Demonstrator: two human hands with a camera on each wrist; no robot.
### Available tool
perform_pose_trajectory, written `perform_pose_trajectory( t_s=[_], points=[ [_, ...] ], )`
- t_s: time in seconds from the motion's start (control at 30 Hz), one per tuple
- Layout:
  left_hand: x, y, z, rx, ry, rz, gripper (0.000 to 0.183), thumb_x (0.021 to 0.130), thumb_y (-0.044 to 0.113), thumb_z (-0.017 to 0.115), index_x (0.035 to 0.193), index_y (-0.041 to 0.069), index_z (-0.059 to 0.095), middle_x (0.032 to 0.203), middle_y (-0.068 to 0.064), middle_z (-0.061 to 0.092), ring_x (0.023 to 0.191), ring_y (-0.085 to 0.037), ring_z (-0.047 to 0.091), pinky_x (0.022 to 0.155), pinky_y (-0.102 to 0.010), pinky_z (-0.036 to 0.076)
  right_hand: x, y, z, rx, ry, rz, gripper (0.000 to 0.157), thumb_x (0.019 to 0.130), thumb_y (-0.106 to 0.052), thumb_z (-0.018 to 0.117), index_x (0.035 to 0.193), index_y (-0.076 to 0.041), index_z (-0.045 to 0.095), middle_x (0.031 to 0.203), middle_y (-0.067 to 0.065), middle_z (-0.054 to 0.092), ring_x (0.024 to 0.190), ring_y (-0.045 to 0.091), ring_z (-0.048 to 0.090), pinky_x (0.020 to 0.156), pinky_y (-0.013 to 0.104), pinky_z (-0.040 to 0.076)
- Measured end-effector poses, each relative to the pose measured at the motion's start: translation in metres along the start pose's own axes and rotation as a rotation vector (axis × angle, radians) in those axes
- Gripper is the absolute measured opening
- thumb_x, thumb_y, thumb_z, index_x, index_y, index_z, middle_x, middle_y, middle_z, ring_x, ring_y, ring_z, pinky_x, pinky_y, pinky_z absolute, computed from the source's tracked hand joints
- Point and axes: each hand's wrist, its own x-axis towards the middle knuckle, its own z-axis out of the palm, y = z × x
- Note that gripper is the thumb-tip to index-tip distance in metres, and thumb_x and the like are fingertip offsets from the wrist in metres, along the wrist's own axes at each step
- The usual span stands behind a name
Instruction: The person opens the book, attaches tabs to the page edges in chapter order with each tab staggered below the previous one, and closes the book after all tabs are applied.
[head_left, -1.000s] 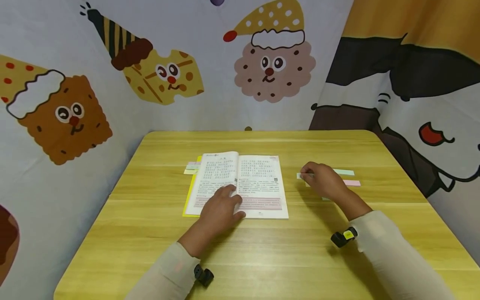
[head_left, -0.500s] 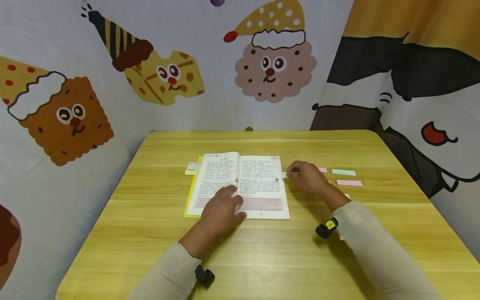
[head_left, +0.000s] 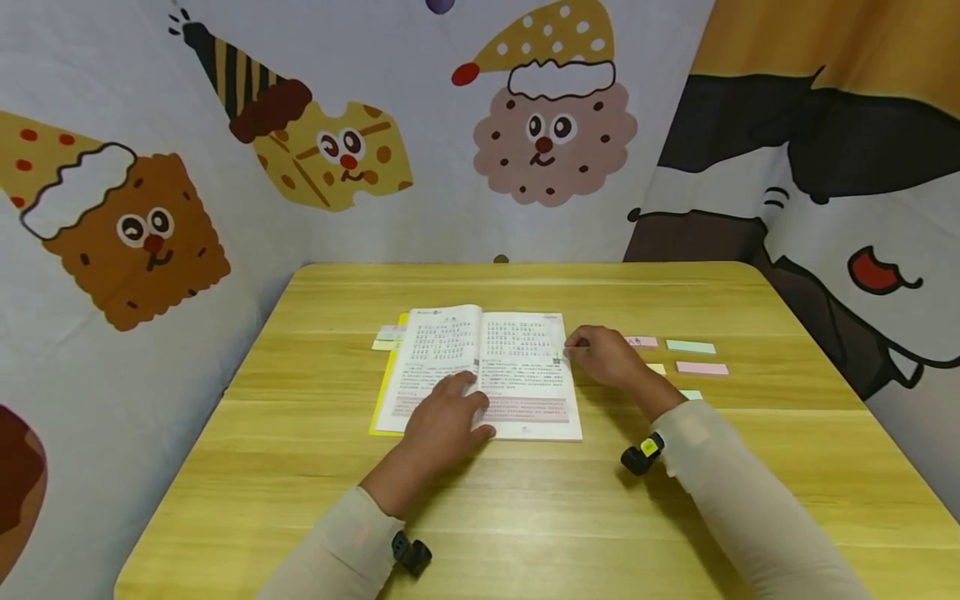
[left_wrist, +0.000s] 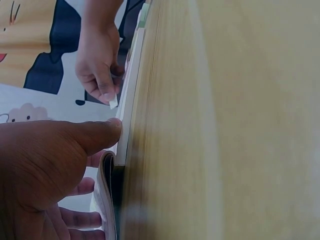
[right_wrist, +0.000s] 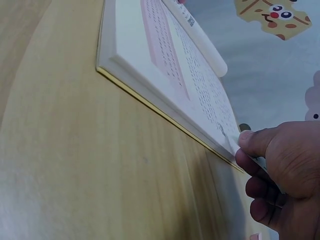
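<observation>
Slid left since earlier: my right hand (head_left: 602,355), pinching a pale paper strip (left_wrist: 114,103), tip sticking out, presumably for control; open book (head_left: 522,385) just left of it, my left hand (head_left: 442,419) lying loosely across, probably keeping it flat.

Room between sleeves (head_left: 337,542), book (head_left: 525,375) blocking ahead, paper strips (head_left: 702,368) right
</observation>
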Motion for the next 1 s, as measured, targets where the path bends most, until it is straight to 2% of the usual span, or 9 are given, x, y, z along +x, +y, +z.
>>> perform_pose_trajectory(
  t_s=[0.33, 1.0],
  points=[
    [-0.0001, 0.0004, -0.0017, 0.001, -0.011, 0.001, 0.036, 0.089, 0.04, 0.079, 0.116, 0.017, 0.073, 0.148, -0.011, 0.051, 0.139, -0.033, 0.045, 0.103, -0.046, 0.048, 0.0016, 0.0005, 0.0039, 0.01, -0.029, -0.001, 0.016, 0.102, -0.022, 0.065, 0.108, -0.008, 0.07, 0.101, 0.006, 0.07, 0.082, 0.022, 0.06, 0.067, 0.036, 0.048],
    [0.0001, -0.0004, -0.0016, 0.003, 0.005, 0.006, 0.036, 0.089, 0.04, 0.08, 0.115, 0.017, 0.073, 0.147, -0.011, 0.052, 0.137, -0.033, 0.047, 0.101, -0.046, 0.049, 0.0035, -0.0026, 0.0101, -0.079, 0.012, 0.0, 0.015, 0.1, -0.021, 0.068, 0.105, -0.007, 0.072, 0.108, 0.01, 0.073, 0.08, 0.021, 0.06, 0.065, 0.034, 0.046]
  ],
)
